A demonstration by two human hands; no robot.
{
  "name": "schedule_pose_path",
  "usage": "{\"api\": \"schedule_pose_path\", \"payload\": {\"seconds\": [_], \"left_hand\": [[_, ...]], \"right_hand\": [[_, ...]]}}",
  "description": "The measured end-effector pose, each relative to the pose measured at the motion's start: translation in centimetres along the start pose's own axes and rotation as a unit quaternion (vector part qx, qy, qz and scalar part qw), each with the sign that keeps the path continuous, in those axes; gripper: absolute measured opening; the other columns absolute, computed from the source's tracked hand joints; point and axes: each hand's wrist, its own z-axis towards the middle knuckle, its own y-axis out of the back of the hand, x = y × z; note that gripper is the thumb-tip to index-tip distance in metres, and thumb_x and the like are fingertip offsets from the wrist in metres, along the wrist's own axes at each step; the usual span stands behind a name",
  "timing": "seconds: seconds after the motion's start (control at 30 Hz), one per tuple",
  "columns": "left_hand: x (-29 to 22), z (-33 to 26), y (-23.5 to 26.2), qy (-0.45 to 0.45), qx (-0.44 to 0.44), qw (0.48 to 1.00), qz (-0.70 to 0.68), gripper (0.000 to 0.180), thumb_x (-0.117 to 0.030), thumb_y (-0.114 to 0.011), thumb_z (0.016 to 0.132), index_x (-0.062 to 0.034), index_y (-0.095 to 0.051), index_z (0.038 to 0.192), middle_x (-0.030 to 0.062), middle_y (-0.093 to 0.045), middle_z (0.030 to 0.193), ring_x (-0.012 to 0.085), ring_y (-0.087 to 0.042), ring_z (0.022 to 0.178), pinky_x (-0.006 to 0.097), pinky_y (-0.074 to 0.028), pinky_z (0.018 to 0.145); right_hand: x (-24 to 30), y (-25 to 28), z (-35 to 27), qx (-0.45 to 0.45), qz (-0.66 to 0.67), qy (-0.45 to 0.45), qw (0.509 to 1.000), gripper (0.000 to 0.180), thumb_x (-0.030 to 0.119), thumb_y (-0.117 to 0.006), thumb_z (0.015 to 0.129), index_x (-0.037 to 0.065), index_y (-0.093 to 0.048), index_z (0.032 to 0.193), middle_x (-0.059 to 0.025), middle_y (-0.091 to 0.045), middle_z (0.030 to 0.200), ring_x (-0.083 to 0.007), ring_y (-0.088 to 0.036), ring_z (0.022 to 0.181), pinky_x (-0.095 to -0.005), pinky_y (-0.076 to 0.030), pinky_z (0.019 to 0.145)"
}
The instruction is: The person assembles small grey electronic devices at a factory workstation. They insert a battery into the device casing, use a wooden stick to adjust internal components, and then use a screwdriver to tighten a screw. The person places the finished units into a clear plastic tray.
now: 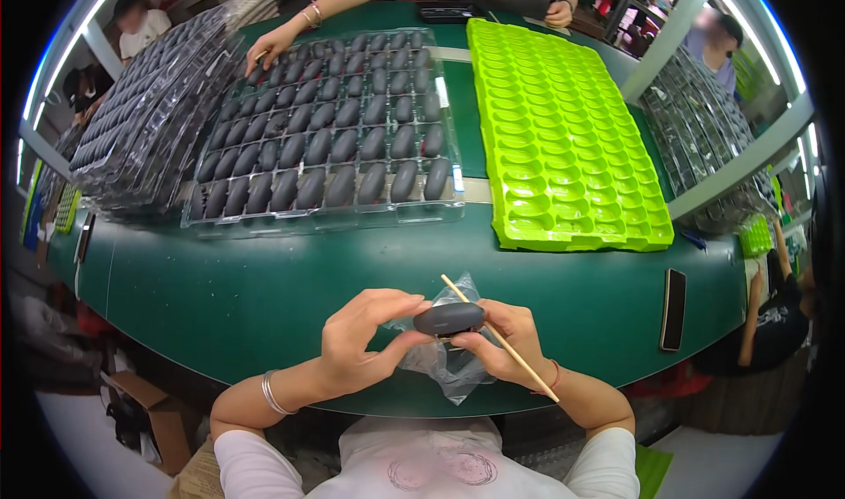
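Note:
Over the near edge of the table, a smooth dark grey oval case [448, 319] is held level between my two hands. My left hand [363, 333] pinches its left end between thumb and fingertips. On the other end, my right hand [510, 339] grips it, and a thin wooden stick [521, 363] slants through the same hand. The underside of the case is mostly hidden. Beneath it lies a crumpled clear plastic bag [456, 383] on the table.
Ahead to the left is a clear tray [326, 220] filled with similar dark pieces; a co-worker's hand [275, 43] touches its far corner. Stacked trays [145, 116] stand beyond its left side. A lime-green moulded tray [585, 235] lies right of centre, a phone [673, 310] nearer right.

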Motion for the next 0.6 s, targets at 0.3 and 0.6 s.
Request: {"api": "schedule_pose_path", "payload": {"seconds": [0.3, 0.6], "left_hand": [[0.0, 0.7, 0.0, 0.052, 0.077, 0.995, -0.045, 0.048, -0.008, -0.078, 0.076, -0.0032, -0.060, 0.120, 0.0125, -0.067, 0.101, 0.0249, -0.065, 0.085, 0.033, -0.053, 0.075], [-1.3, 1.4, 1.5, 0.163, 0.165, 0.969, -0.090, 0.043, -0.005, -0.081, 0.070, -0.0006, -0.066, 0.110, 0.0121, -0.068, 0.093, 0.0205, -0.066, 0.082, 0.029, -0.053, 0.074]], "right_hand": [[-0.2, 0.2, 0.3, 0.013, -0.020, 0.053, 0.998, 0.023, 0.010, -0.079, 0.075, 0.000, -0.065, 0.090, -0.0094, -0.061, 0.073, -0.0191, -0.057, 0.059, -0.0279, -0.046, 0.056], [0.6, 0.4, 0.5, 0.065, -0.071, 0.080, 0.992, 0.023, 0.013, -0.078, 0.077, 0.000, -0.062, 0.087, -0.0117, -0.060, 0.073, -0.0242, -0.058, 0.062, -0.0309, -0.046, 0.056]]}}
